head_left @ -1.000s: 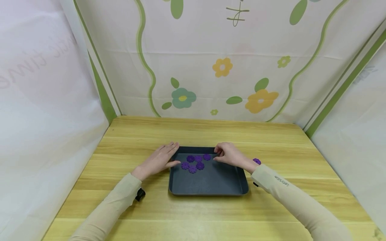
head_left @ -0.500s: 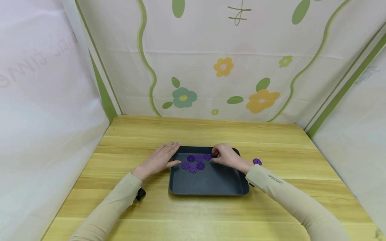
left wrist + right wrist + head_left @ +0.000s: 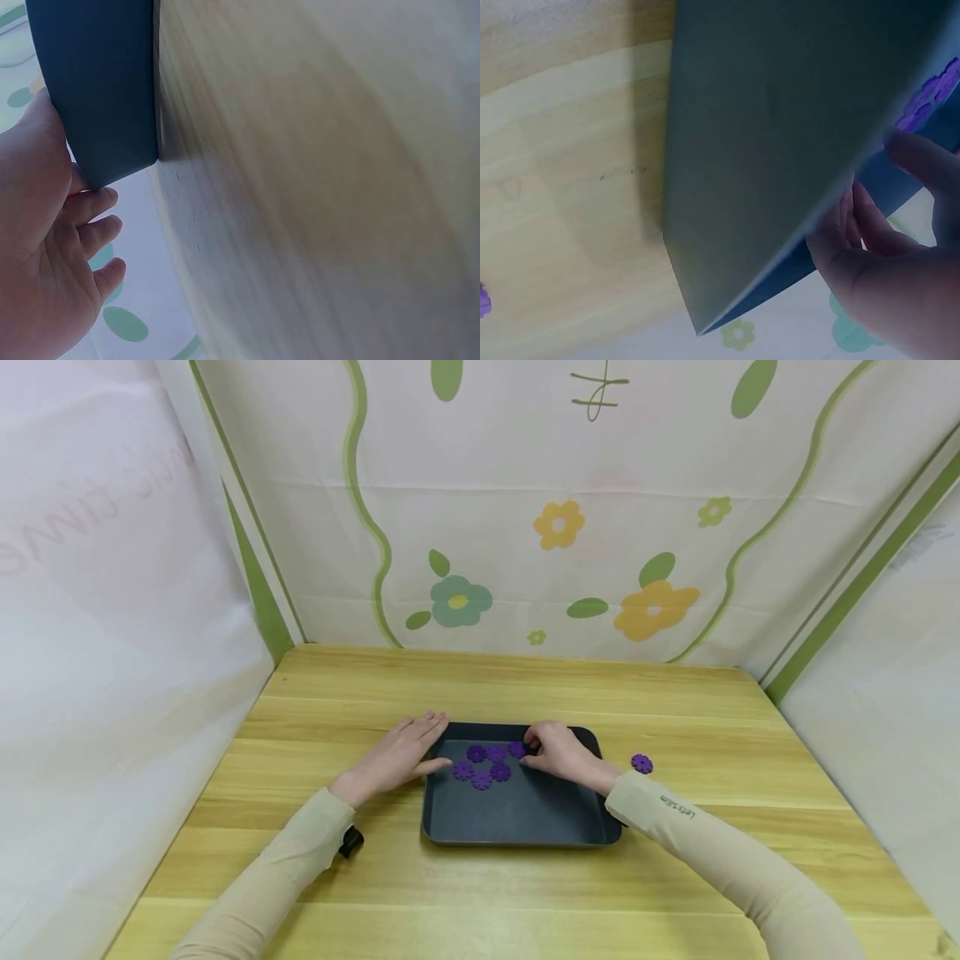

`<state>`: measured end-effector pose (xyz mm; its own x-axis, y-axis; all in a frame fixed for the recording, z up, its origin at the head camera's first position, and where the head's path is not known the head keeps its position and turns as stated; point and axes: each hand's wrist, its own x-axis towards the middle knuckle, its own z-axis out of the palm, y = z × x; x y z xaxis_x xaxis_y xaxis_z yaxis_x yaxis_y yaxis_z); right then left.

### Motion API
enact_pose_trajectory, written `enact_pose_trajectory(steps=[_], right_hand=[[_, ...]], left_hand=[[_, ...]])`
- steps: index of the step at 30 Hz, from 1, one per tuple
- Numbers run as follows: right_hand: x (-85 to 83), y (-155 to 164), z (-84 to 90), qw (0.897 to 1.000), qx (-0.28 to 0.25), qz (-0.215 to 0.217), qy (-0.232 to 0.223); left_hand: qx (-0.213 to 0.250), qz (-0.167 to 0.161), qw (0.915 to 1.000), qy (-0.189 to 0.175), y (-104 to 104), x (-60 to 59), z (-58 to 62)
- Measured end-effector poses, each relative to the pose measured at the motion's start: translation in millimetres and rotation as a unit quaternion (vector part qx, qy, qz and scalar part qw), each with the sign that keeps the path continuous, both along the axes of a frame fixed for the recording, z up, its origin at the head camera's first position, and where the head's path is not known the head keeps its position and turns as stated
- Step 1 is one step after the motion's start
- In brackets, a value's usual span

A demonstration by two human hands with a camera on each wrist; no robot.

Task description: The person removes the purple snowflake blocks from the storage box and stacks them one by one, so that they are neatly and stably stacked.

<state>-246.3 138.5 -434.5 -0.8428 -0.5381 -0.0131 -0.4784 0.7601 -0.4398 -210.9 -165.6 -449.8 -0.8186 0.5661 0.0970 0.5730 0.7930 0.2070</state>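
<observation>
I see a matt dark grey-blue rectangular plastic tray (image 3: 517, 814) with a smooth floor, small matt purple flower-shaped plastic discs (image 3: 482, 764) on it, pale varnished wooden table (image 3: 675, 877) beneath the tray, smooth with visible grain, thin flower-printed sheeting (image 3: 555, 527) behind the tray, soft beige cloth sleeves (image 3: 720, 860)

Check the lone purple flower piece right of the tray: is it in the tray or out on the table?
Out. The purple flower piece lies on the wooden table, apart from the dark tray and its right rim.
</observation>
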Motion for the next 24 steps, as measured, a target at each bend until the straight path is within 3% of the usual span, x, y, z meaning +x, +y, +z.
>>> enact_pose_trajectory(steps=[24], right_hand=[[1.0, -5.5, -5.3, 0.999, 0.033, 0.004, 0.034]], left_hand=[[0.002, -0.003, 1.0000, 0.005, 0.6, 0.7, 1.1]])
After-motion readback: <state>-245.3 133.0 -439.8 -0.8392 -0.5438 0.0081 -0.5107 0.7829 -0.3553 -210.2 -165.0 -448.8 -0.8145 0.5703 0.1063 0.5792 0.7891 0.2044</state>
